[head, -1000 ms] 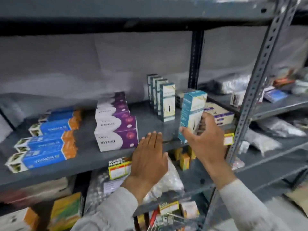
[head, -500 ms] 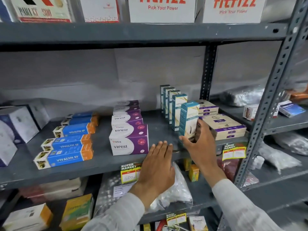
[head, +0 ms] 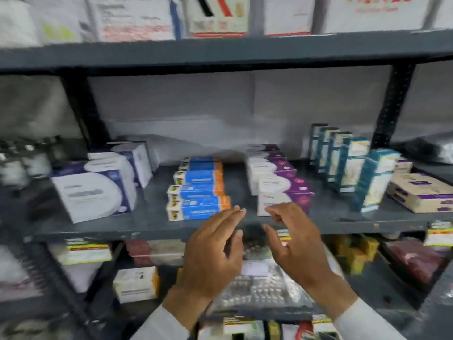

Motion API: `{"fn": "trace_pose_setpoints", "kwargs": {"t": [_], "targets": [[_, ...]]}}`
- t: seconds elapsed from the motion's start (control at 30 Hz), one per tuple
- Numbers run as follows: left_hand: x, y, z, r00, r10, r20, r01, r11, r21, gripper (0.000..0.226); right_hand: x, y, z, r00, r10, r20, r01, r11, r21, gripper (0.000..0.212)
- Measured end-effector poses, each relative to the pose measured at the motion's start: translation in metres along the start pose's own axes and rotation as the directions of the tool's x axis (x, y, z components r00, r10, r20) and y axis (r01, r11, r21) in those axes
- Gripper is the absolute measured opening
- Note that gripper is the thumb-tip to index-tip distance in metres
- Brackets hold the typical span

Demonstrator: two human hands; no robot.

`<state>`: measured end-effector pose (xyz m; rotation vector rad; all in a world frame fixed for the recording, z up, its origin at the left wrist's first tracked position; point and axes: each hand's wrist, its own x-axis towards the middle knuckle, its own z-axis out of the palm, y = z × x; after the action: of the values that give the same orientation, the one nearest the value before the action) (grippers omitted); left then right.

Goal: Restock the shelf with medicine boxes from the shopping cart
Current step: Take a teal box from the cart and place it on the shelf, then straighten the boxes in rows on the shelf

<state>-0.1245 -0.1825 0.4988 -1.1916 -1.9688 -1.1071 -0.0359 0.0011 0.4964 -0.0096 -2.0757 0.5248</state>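
Currently stocked, middle shelf [head: 152,224]: teal boxes [head: 343,163] standing upright in a row running front to back at the right, the front one [head: 375,180] nearest the edge and slightly tilted. Purple-and-white boxes [head: 279,182] lie flat in a file left of them; blue-and-orange boxes [head: 198,190] lie flat further left, long axes across the shelf; large white boxes [head: 98,190] at the far left; beige boxes [head: 421,192] stacked at the far right.

Left hand [head: 213,256]: empty, fingers loosely spread, in front of the shelf lip below the blue-and-orange file. Right hand [head: 296,244]: empty, fingers half curled, tips just before the front purple-and-white box, touching nothing I can confirm.

Relation for the coming move: the teal row lies up and right of both hands, right hand nearer. Shopping cart not clearly visible; the picture is blurred.
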Motion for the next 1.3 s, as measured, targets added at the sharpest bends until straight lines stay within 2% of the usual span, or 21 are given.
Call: {"fn": "trace_pose_setpoints", "kwargs": {"t": [0.17, 0.23, 0.33, 0.43, 0.5, 0.53, 0.57, 0.7, 0.8, 0.87, 0.9, 0.93, 0.97, 1.0, 1.07, 1.17, 1.3], "targets": [[-0.019, -0.081, -0.107, 0.969, -0.111, -0.22, 0.138, 0.984, 0.114, 0.038, 0.028, -0.088, 0.102, 0.996, -0.048, 0.081, 0.031, 0.981, 0.194, 0.029], [-0.028, -0.11, -0.143, 0.921, -0.223, -0.32, 0.264, 0.96, 0.091, 0.04, 0.036, -0.118, 0.136, 0.992, -0.006, 0.13, -0.026, 0.97, 0.244, 0.034], [-0.033, -0.154, -0.184, 0.827, -0.376, -0.419, 0.425, 0.905, 0.027, 0.05, 0.046, -0.155, 0.179, 0.965, 0.121, 0.232, -0.201, 0.91, 0.362, 0.043], [-0.027, -0.195, -0.213, 0.727, -0.595, -0.343, 0.597, 0.794, -0.113, 0.063, 0.061, -0.182, 0.218, 0.9, 0.241, 0.364, -0.39, 0.819, 0.421, 0.056], [-0.021, -0.218, -0.228, 0.658, -0.731, -0.181, 0.675, 0.679, -0.29, 0.064, 0.075, -0.195, 0.242, 0.848, 0.304, 0.435, -0.492, 0.758, 0.428, 0.067], [-0.02, -0.228, -0.233, 0.647, -0.756, -0.094, 0.681, 0.629, -0.375, 0.063, 0.082, -0.2, 0.252, 0.823, 0.334, 0.459, -0.531, 0.738, 0.415, 0.071], [-0.019, -0.237, -0.238, 0.658, -0.753, -0.027, 0.676, 0.606, -0.419, 0.061, 0.088, -0.203, 0.26, 0.806, 0.357, 0.472, -0.556, 0.731, 0.395, 0.075], [-0.02, -0.261, -0.247, 0.736, -0.658, 0.16, 0.662, 0.65, -0.372, 0.063, 0.1, -0.212, 0.285, 0.786, 0.361, 0.502, -0.565, 0.75, 0.345, 0.077], [-0.015, -0.267, -0.248, 0.766, -0.591, 0.252, 0.638, 0.652, -0.41, 0.045, 0.092, -0.221, 0.293, 0.788, 0.403, 0.465, -0.578, 0.743, 0.336, 0.077], [-0.002, -0.273, -0.248, 0.751, -0.615, 0.242, 0.642, 0.591, -0.488, 0.042, 0.085, -0.228, 0.296, 0.787, 0.412, 0.459, -0.587, 0.73, 0.35, 0.077], [0.003, -0.277, -0.248, 0.716, -0.65, 0.255, 0.658, 0.506, -0.558, 0.045, 0.081, -0.231, 0.298, 0.788, 0.412, 0.458, -0.588, 0.724, 0.36, 0.077], [0.007, -0.281, -0.248, 0.652, -0.71, 0.266, 0.694, 0.418, -0.586, 0.049, 0.078, -0.234, 0.298, 0.789, 0.415, 0.453, -0.589, 0.72, 0.367, 0.078], [0.008, -0.282, -0.25, 0.629, -0.728, 0.274, 0.712, 0.397, -0.579, 0.053, 0.074, -0.236, 0.298, 0.789, 0.422, 0.446, -0.592, 0.715, 0.371, 0.08], [0.007, -0.282, -0.252, 0.636, -0.722, 0.273, 0.718, 0.425, -0.551, 0.055, 0.072, -0.237, 0.297, 0.789, 0.428, 0.44, -0.595, 0.711, 0.376, 0.081], [-0.003, -0.273, -0.256, 0.699, -0.648, 0.302, 0.69, 0.503, -0.52, 0.051, 0.068, -0.238, 0.295, 0.791, 0.432, 0.433, -0.596, 0.703, 0.388, 0.08], [-0.009, -0.265, -0.261, 0.741, -0.582, 0.335, 0.653, 0.509, -0.561, 0.049, 0.063, -0.24, 0.293, 0.803, 0.421, 0.422, -0.58, 0.716, 0.388, 0.077], [-0.011, -0.266, -0.257, 0.757, -0.57, 0.319, 0.64, 0.549, -0.539, 0.043, 0.064, -0.239, 0.294, 0.811, 0.405, 0.423, -0.564, 0.732, 0.381, 0.077]]}}
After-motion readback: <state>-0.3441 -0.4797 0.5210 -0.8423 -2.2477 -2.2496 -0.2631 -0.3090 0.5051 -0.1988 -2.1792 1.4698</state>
